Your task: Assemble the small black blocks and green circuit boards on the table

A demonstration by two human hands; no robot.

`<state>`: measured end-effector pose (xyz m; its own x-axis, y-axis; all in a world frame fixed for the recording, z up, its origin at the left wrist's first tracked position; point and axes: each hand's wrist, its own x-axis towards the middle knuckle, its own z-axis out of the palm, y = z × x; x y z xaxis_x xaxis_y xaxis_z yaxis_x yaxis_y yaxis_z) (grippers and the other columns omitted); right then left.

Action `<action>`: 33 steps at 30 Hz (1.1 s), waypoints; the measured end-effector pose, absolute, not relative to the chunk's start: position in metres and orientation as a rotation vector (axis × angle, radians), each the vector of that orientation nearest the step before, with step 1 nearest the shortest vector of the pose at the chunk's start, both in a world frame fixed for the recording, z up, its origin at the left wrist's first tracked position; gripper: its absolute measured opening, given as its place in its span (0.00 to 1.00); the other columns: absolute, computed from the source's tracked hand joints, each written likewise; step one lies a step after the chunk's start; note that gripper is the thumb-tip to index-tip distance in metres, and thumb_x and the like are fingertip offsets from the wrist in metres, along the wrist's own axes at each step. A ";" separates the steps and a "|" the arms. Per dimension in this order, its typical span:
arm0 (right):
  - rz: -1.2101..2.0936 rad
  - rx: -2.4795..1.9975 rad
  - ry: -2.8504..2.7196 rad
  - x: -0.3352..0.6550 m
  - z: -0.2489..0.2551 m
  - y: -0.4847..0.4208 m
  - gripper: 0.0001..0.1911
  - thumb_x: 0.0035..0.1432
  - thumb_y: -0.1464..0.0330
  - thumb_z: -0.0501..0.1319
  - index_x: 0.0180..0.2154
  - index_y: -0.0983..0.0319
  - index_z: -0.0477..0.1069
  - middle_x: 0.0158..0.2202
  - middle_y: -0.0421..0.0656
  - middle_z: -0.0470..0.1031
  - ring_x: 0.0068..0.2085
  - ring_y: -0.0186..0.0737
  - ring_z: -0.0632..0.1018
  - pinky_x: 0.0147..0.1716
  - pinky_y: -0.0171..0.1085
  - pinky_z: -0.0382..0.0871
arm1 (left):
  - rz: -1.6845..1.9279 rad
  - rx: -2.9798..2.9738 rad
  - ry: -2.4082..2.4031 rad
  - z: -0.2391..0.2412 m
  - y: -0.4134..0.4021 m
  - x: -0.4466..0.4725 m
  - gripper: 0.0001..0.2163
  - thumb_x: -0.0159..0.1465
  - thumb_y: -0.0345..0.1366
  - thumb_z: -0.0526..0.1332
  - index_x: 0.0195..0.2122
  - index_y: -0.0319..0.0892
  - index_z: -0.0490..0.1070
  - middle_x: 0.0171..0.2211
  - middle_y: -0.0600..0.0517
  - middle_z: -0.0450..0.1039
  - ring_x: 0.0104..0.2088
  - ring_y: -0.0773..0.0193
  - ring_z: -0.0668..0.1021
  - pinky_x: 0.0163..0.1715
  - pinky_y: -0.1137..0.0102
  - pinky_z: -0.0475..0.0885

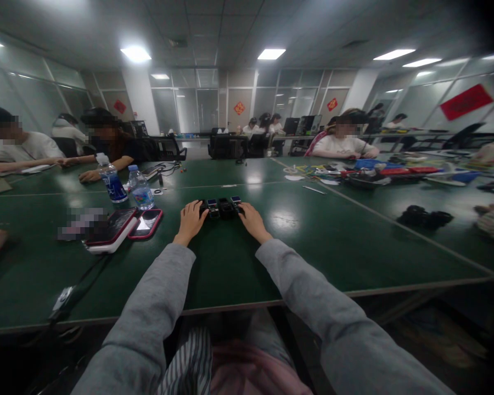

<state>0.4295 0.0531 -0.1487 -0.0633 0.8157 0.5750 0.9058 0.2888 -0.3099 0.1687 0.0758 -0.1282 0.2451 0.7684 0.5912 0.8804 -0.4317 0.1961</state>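
Observation:
A row of small black devices (221, 207) with bluish tops lies on the green table (271, 252) straight ahead of me. My left hand (191, 219) rests at the left end of the row, fingers curled against the outermost device. My right hand (250, 218) sits at the right end, fingers bent and touching the last device there. Both arms, in grey sleeves, reach forward over the table's near edge. The fingertips are small and partly hidden by the devices.
Two water bottles (125, 186) stand to the left, with two phones in red cases (125, 226) and a white box beside them. A cable runs along the near left edge. Other people sit at the far left and far right. A black object (424, 217) lies right.

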 end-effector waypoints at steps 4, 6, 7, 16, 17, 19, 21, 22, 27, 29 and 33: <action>-0.165 -1.542 -1.884 0.428 -0.147 0.050 0.19 0.61 0.70 0.55 0.54 0.62 0.64 0.55 0.49 0.65 0.54 0.46 0.68 0.53 0.46 0.66 | -0.907 -2.318 -1.585 -0.128 0.075 0.170 0.23 0.70 0.48 0.45 0.61 0.43 0.61 0.61 0.44 0.61 0.60 0.53 0.64 0.58 0.56 0.60; -0.171 -1.571 -1.850 0.429 -0.145 0.049 0.16 0.61 0.67 0.57 0.51 0.62 0.65 0.52 0.50 0.67 0.51 0.47 0.70 0.50 0.46 0.67 | -0.894 -2.309 -1.584 -0.128 0.075 0.170 0.23 0.70 0.48 0.45 0.61 0.43 0.61 0.61 0.44 0.61 0.60 0.54 0.64 0.57 0.57 0.61; -0.181 -1.599 -1.810 0.430 -0.143 0.048 0.15 0.61 0.65 0.57 0.49 0.63 0.65 0.50 0.50 0.67 0.50 0.47 0.70 0.49 0.46 0.68 | -0.894 -2.304 -1.582 -0.128 0.075 0.170 0.23 0.70 0.48 0.45 0.61 0.43 0.62 0.61 0.44 0.62 0.60 0.54 0.64 0.57 0.58 0.61; -0.043 -1.679 -1.694 0.445 -0.146 0.054 0.22 0.63 0.64 0.55 0.56 0.63 0.60 0.53 0.52 0.68 0.52 0.49 0.72 0.51 0.46 0.67 | -0.914 -2.255 -1.666 -0.122 0.071 0.166 0.20 0.71 0.43 0.42 0.60 0.44 0.62 0.60 0.46 0.63 0.59 0.57 0.65 0.56 0.61 0.62; -0.020 -1.676 -1.713 0.447 -0.147 0.054 0.21 0.63 0.64 0.55 0.56 0.63 0.60 0.53 0.51 0.69 0.52 0.48 0.72 0.51 0.46 0.67 | -0.919 -2.239 -1.696 -0.121 0.070 0.164 0.20 0.72 0.41 0.41 0.59 0.44 0.63 0.60 0.46 0.64 0.58 0.57 0.66 0.55 0.61 0.63; -0.005 -1.670 -1.756 0.454 -0.145 0.051 0.22 0.63 0.63 0.55 0.57 0.62 0.60 0.54 0.51 0.69 0.52 0.48 0.73 0.50 0.46 0.68 | -0.930 -2.191 -1.773 -0.119 0.070 0.160 0.20 0.72 0.37 0.40 0.59 0.44 0.63 0.58 0.45 0.66 0.56 0.58 0.68 0.53 0.62 0.65; -0.010 -1.689 -1.799 0.468 -0.142 0.042 0.23 0.63 0.61 0.55 0.57 0.62 0.61 0.54 0.51 0.69 0.50 0.49 0.74 0.49 0.46 0.68 | -0.911 -2.133 -1.852 -0.120 0.070 0.154 0.20 0.71 0.34 0.40 0.58 0.43 0.64 0.57 0.44 0.66 0.55 0.57 0.69 0.52 0.62 0.65; -0.018 -1.720 -1.803 0.479 -0.140 0.035 0.23 0.63 0.60 0.55 0.57 0.61 0.61 0.53 0.51 0.70 0.49 0.49 0.74 0.47 0.45 0.69 | -0.884 -2.103 -1.883 -0.122 0.071 0.151 0.20 0.71 0.33 0.41 0.58 0.43 0.64 0.57 0.44 0.67 0.55 0.56 0.68 0.53 0.60 0.64; -0.085 -1.966 -1.635 0.579 -0.141 -0.026 0.26 0.62 0.55 0.53 0.58 0.58 0.60 0.49 0.50 0.73 0.45 0.49 0.76 0.43 0.45 0.69 | -0.629 -2.015 -2.086 -0.137 0.076 0.139 0.18 0.69 0.36 0.46 0.52 0.38 0.69 0.56 0.37 0.66 0.57 0.46 0.65 0.55 0.48 0.59; -0.107 -2.061 -1.536 0.634 -0.146 -0.059 0.29 0.60 0.53 0.54 0.59 0.57 0.60 0.49 0.52 0.72 0.45 0.51 0.76 0.42 0.48 0.69 | -0.564 -2.016 -2.146 -0.141 0.079 0.137 0.18 0.69 0.39 0.46 0.51 0.37 0.69 0.56 0.36 0.66 0.56 0.44 0.65 0.54 0.46 0.59; -0.215 -2.190 -1.241 0.735 -0.162 -0.127 0.35 0.56 0.47 0.52 0.59 0.59 0.62 0.48 0.57 0.71 0.46 0.62 0.74 0.39 0.55 0.67 | -0.525 -2.045 -2.165 -0.144 0.082 0.137 0.19 0.68 0.41 0.47 0.53 0.37 0.68 0.56 0.36 0.65 0.57 0.45 0.65 0.53 0.48 0.60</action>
